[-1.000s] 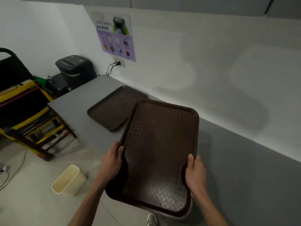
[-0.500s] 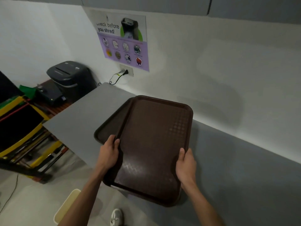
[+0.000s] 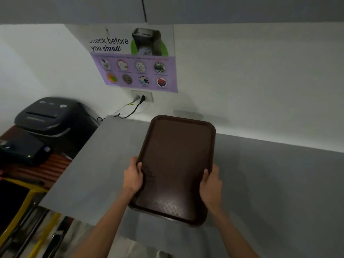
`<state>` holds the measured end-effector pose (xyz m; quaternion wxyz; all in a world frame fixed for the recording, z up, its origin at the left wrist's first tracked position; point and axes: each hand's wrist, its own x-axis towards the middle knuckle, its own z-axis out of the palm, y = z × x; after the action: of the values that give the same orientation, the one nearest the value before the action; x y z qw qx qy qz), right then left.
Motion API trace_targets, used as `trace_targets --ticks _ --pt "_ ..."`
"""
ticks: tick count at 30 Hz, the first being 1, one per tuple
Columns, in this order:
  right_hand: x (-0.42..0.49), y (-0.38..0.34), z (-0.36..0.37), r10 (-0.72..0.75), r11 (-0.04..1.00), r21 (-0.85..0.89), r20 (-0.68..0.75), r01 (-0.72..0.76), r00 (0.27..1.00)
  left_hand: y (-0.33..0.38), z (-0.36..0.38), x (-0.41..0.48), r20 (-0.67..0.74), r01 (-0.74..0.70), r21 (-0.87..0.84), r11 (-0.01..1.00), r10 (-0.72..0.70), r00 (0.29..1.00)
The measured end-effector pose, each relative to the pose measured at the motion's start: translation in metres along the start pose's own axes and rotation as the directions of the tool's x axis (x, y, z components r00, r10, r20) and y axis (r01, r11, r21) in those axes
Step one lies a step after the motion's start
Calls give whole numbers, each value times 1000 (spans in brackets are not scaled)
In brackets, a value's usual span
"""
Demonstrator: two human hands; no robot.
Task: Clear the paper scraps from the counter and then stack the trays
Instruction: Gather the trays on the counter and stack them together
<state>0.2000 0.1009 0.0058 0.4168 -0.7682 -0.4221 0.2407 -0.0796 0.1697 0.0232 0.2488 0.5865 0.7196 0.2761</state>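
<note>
Running under a plain white wall [image 3: 260, 81], a long grey counter [image 3: 279, 183] fills most of the view. On its left part a dark brown rectangular plastic tray [image 3: 176, 164] with rounded corners is nearly flat; I cannot tell if it rests on the counter. Past the counter's left end stands a black paper shredder [image 3: 50, 116]. A purple and white poster [image 3: 134, 58] about shredding hangs on the wall above. The left hand [image 3: 133, 178] grips the tray's left rim, thumb hooked over the edge. The right hand [image 3: 211, 183] grips the right rim the same way. The other fingers are hidden underneath.
</note>
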Motion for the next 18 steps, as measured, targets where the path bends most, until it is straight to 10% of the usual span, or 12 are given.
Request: trace_targets --ticks 18 --pt "8 23 78 166 943 -303 59 -141 984 -61 30 60 136 -20 10 1000 18 991"
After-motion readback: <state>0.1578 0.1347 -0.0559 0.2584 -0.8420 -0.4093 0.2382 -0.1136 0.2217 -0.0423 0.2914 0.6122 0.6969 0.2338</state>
